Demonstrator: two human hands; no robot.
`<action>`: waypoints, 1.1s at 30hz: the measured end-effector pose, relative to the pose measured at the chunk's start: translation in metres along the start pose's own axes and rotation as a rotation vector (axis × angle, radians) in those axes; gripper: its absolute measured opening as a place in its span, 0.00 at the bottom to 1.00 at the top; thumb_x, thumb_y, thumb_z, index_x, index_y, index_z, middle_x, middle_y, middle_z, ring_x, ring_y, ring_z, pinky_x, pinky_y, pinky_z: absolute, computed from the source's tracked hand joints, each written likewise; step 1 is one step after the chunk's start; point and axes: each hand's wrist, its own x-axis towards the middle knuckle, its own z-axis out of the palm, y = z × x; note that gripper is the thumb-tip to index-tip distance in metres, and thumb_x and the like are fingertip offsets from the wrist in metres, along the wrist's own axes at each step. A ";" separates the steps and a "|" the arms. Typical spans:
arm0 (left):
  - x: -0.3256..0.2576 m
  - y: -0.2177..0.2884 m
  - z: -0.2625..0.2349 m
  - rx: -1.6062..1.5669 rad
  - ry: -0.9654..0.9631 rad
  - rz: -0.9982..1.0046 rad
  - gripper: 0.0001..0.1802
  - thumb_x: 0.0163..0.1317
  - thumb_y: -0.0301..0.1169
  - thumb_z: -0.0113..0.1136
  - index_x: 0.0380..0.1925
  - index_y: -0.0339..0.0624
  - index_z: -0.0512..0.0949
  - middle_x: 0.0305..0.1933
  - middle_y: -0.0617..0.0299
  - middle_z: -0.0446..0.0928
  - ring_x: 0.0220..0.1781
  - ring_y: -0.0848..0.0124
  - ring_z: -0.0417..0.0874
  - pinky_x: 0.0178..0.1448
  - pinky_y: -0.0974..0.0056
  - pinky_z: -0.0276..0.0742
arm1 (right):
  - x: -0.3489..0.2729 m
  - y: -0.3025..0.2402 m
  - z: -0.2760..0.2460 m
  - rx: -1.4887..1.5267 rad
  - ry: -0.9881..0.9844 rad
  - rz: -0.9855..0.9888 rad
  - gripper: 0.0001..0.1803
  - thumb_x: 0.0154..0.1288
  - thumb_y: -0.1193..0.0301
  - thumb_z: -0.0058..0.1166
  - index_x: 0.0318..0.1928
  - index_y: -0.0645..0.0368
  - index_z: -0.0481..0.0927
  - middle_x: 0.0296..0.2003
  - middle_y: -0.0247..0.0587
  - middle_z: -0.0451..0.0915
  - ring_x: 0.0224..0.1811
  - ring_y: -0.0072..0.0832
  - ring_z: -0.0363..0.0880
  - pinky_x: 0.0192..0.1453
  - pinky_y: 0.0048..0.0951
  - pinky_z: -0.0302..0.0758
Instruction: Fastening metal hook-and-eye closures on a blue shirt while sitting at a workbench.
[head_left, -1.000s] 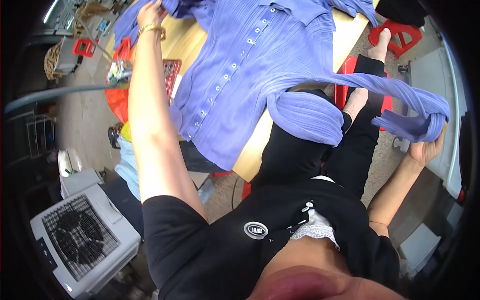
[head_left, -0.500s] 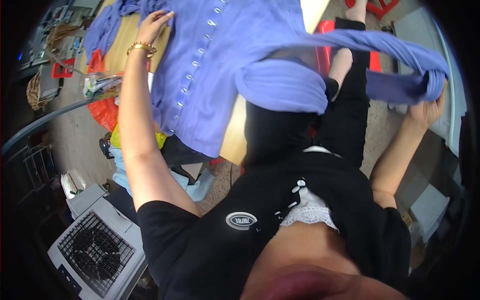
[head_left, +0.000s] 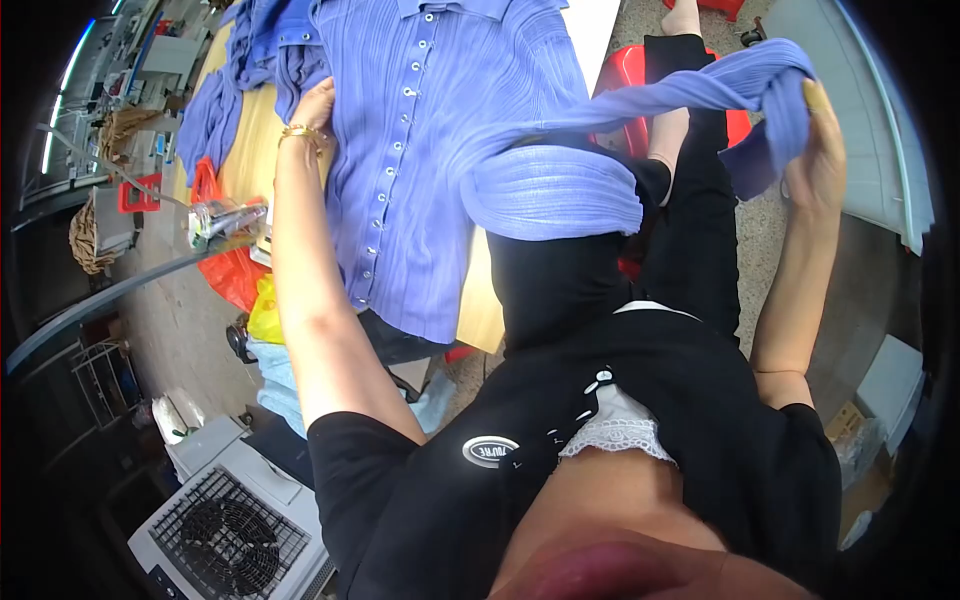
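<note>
A periwinkle-blue pleated shirt (head_left: 390,190) lies face up on the light wooden table (head_left: 482,310), its collar at the far side and a row of small round fasteners down its front. Beside its left edge is my left hand (head_left: 318,103), wearing a gold bracelet; the fingers are curled in on the cloth and their tips are hidden. Out to the right, my right hand (head_left: 822,160) grips the end of a long twisted sleeve (head_left: 700,92), raised and pulled away from the shirt. A fold of the same cloth (head_left: 555,190) drapes over my thigh.
More blue garments (head_left: 215,120) are heaped at the table's far left. Red bags (head_left: 230,280) and a clear container of small items (head_left: 222,222) hang by its left side. A red stool (head_left: 625,70) stands beyond my legs, a grey fan unit (head_left: 225,530) at lower left.
My left hand has drawn nearer and its fingers have curled in at the shirt's edge. My right hand has moved left and slightly farther away, with the sleeve end hanging from it.
</note>
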 end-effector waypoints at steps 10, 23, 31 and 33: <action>0.007 0.017 0.031 0.097 0.142 0.116 0.23 0.55 0.28 0.66 0.50 0.34 0.73 0.32 0.66 0.74 0.25 0.80 0.71 0.28 0.74 0.66 | 0.006 0.081 0.091 -0.543 -0.493 0.312 0.23 0.65 0.68 0.58 0.60 0.55 0.74 0.28 0.29 0.77 0.30 0.11 0.71 0.35 0.15 0.67; -0.009 0.019 0.047 -0.290 0.078 0.067 0.20 0.66 0.38 0.57 0.52 0.37 0.76 0.52 0.57 0.80 0.52 0.66 0.82 0.57 0.62 0.77 | 0.032 0.169 0.119 -0.774 -0.710 0.383 0.27 0.56 0.61 0.64 0.56 0.57 0.78 0.34 0.42 0.82 0.39 0.27 0.79 0.48 0.26 0.74; -0.018 0.021 0.043 -0.201 -0.041 0.025 0.16 0.58 0.15 0.48 0.46 0.35 0.77 0.48 0.56 0.81 0.49 0.67 0.82 0.57 0.63 0.77 | 0.036 0.174 0.136 -1.188 -0.808 0.285 0.34 0.50 0.61 0.67 0.59 0.54 0.75 0.44 0.53 0.79 0.54 0.43 0.77 0.57 0.40 0.73; -0.012 0.022 0.053 -0.182 -0.032 0.008 0.17 0.56 0.13 0.47 0.45 0.34 0.77 0.46 0.56 0.81 0.47 0.67 0.82 0.56 0.63 0.77 | 0.038 0.167 0.139 -1.256 -0.818 0.249 0.34 0.49 0.60 0.68 0.59 0.53 0.76 0.43 0.53 0.80 0.52 0.43 0.78 0.56 0.39 0.73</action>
